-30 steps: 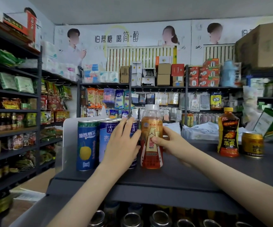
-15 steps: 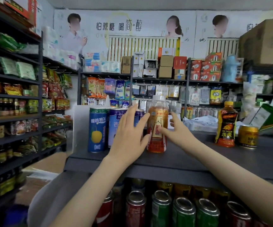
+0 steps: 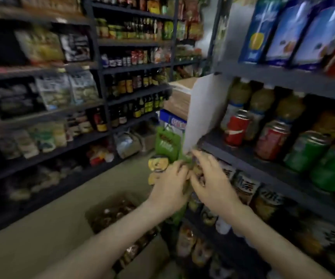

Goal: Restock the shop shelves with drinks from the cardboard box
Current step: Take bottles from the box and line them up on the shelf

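Cardboard box (image 3: 144, 260) sits on floor (image 3: 42, 228) below the fingers (image 3: 199, 158).

Dim, flat indoor light with soft shadows. Heavy motion blur over the whole frame, labels unreadable. The left shelves (image 3: 42, 117) smear worst toward the left edge. Wide-angle bend: the shelf uprights (image 3: 100, 77) lean and bow toward the corners. Brightest patches are the white panel (image 3: 205, 109) at the end of the right shelf (image 3: 233, 156) and the pale floor (image 3: 42, 228). Lower right corner sinks into dark shadow. The can tops (image 3: 243, 113) there carry soft glints. The left hand (image 3: 168, 188) and right hand (image 3: 213, 184) are blurred, fingers smeared together. Contents of the cardboard box (image 3: 104, 203) are murky.
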